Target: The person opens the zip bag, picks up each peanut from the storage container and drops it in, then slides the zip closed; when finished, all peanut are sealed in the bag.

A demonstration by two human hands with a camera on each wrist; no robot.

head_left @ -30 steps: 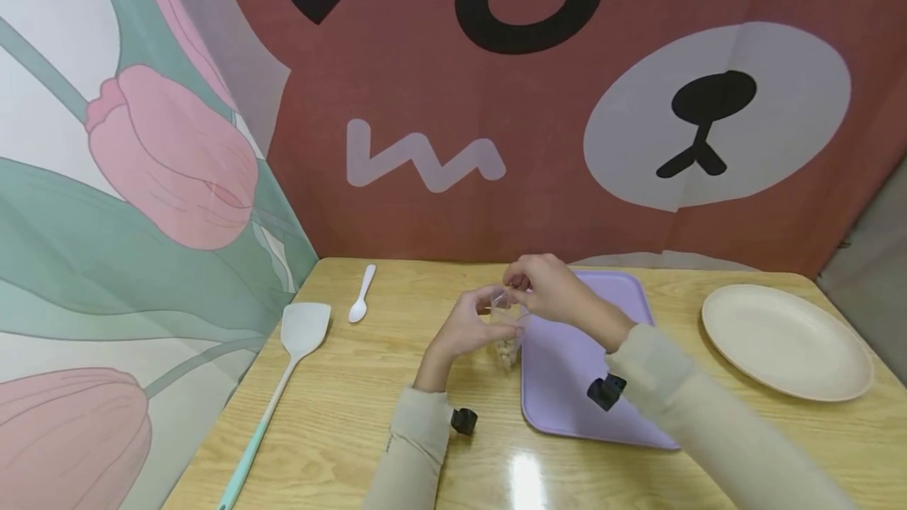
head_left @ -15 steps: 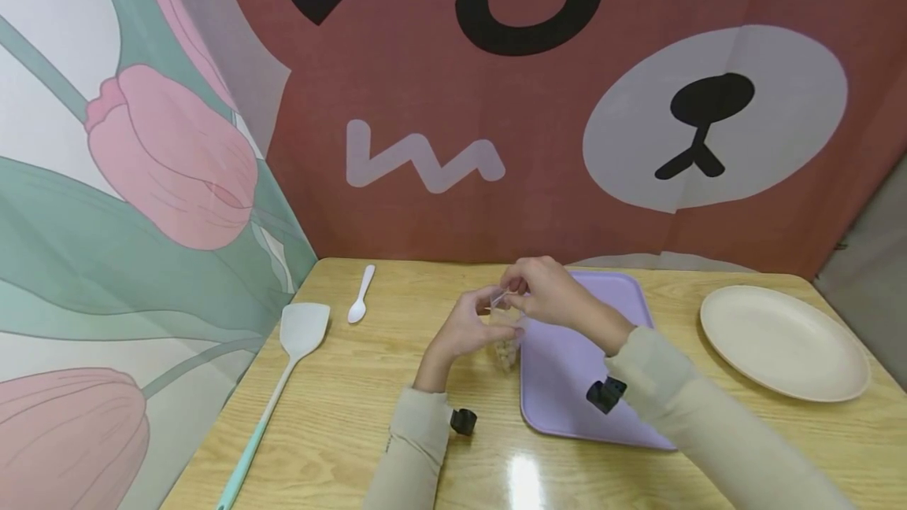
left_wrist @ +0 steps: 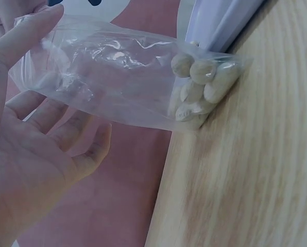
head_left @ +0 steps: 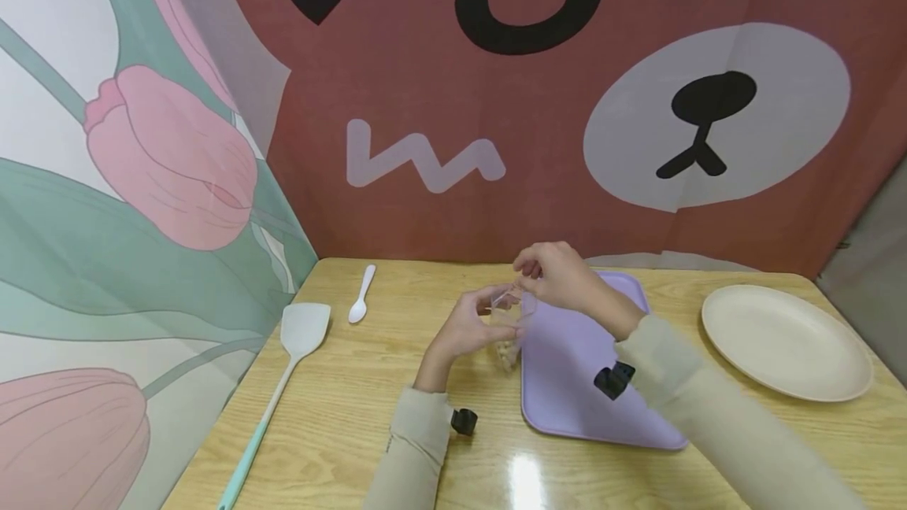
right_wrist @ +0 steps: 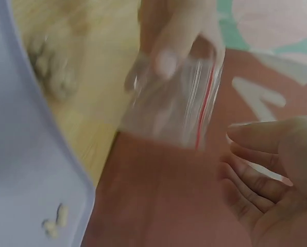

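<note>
My left hand (head_left: 466, 327) holds a clear zip bag (left_wrist: 128, 77) near its mouth, thumb on one side and fingers on the other. Small round beige pieces (left_wrist: 194, 87), like nuts in the shell, fill its bottom end, which hangs at the tabletop beside the lilac tray (head_left: 567, 384). A red line runs along the zip, visible in the right wrist view. Just off the bag's mouth, my right hand (right_wrist: 277, 175) has loosely bent fingers with nothing between thumb and fingertips. Two small pale pieces (right_wrist: 55, 220) lie on the tray.
An oval cream plate (head_left: 786, 342) lies at the right. A small white spoon (head_left: 362, 293) is at the back left, and a long white spatula (head_left: 286, 372) with a mint handle lies along the left side. A printed cloth (head_left: 425, 219) hangs behind the table.
My right hand has come away from the bag's mouth, moving slightly right and back. The mouth looks wider now. My left hand and the bag stay in place.
</note>
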